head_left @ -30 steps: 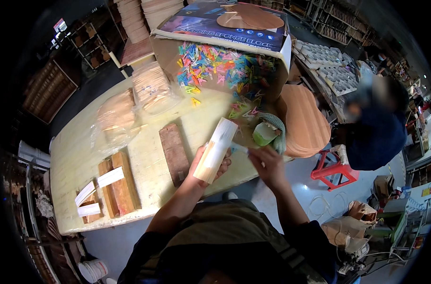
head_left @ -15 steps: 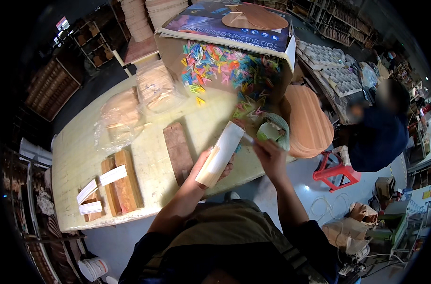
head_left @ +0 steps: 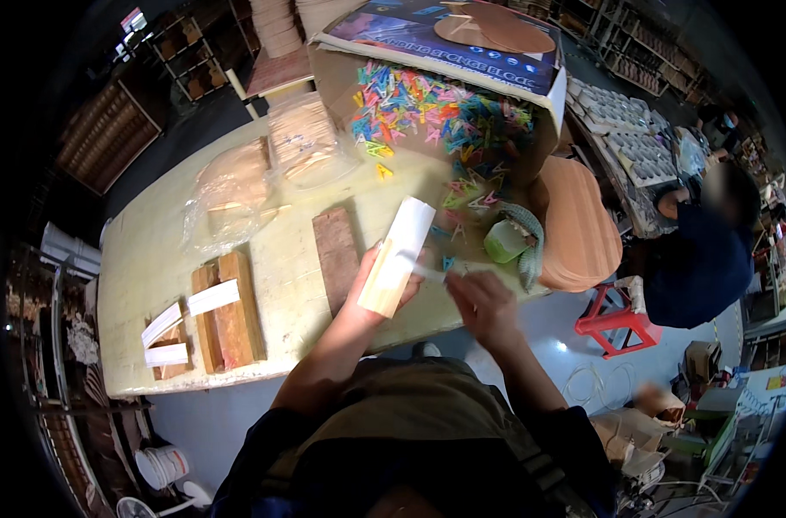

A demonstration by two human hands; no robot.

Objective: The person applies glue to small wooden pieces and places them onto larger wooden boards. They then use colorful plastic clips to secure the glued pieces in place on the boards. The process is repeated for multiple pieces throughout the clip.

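My left hand [head_left: 364, 278] is wrapped around a pale wood block [head_left: 399, 250], tilted over the table's near edge. White covers much of the block's upper face, and bare wood shows at the near end. Just right of it, my right hand [head_left: 486, 304] is closed in a pinch on a thin pale tool [head_left: 429, 271], blurred by motion, which reaches toward the block. Whether its tip touches the wood I cannot tell. Beyond the right hand sits a green container [head_left: 502, 241] with a grey-green cloth [head_left: 531, 231] draped at its side.
A brown block [head_left: 335, 259] lies left of my left hand. White strips [head_left: 213, 297] rest on wooden blocks farther left. A cardboard box [head_left: 539, 129] spills coloured clips [head_left: 436, 108]; bagged wood pieces [head_left: 233, 181] lie nearby. A guitar-shaped panel [head_left: 578, 224] stands right; a person [head_left: 702, 259] sits beyond.
The wood block has moved up and slightly left in view, and more white shows along its far end. My right hand has moved down and left, and its tool now extends toward the block.
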